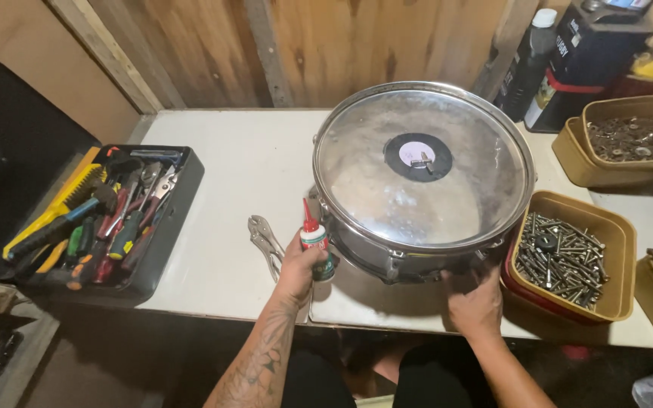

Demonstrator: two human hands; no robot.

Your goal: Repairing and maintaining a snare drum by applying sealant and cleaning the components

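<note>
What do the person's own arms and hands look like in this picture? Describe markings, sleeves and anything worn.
Both forearms are bare, with no sleeves showing. The left forearm carries dark tattoo patterns running up towards the wrist. The left hand and right hand wear no gloves; no watch or ring can be made out. The right forearm shows no clear markings.

White table (243,159), drum (421,177), pliers (264,240), tool tray (168,242), screw tubs (618,261)

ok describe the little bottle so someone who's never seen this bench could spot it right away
Find the big round drum on the white table. At its near left edge, the left hand grips a small glue bottle, held upright. Its pointed red nozzle sets it apart from the bare metal locking pliers lying flat just beside it.
</note>
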